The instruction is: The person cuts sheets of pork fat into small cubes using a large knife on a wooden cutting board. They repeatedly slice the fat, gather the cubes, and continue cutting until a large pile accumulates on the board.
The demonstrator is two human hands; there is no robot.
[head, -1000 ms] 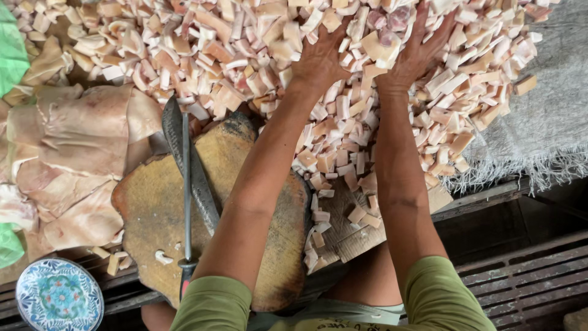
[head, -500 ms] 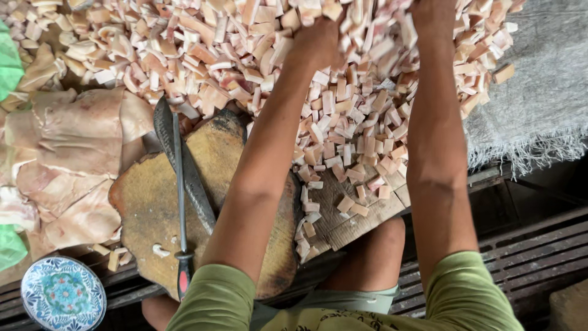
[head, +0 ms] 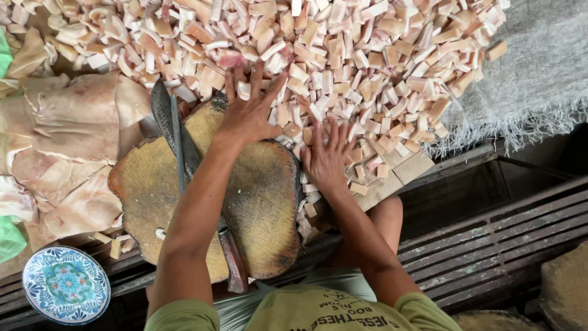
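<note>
Left hand (head: 248, 113): flat, fingers spread wide, holding nothing; palm at the far edge of the chopping block (head: 202, 196), fingertips among the nearest cut pieces.

Right hand (head: 327, 156): also flat and spread wide, holding nothing; laid on the pieces just beside the block's right rim, nearer the body than the left hand.

Heap of cut pieces (head: 343, 55): small pale-pink and cream blocks, spread broadly across the tabletop. It lies directly ahead of both hands, away from the body, and trails down along the block's right side beneath the right hand. The heap's long axis runs left to right across the view; the left hand reaches deeper into it.

Chopping block: round slice of tree trunk, worn and stained, close in front of the person, its surface nearly bare.

Cleaver (head: 184, 159): long dark blade, lying on the block under the left forearm, handle toward the body, untouched.

Uncut slabs (head: 67, 159): large pale sheets, left of the block, touching it.

Patterned plate (head: 66, 285): blue and white, at the near left.

Woven sack cloth (head: 539, 67): grey, frayed, at the far right.
</note>
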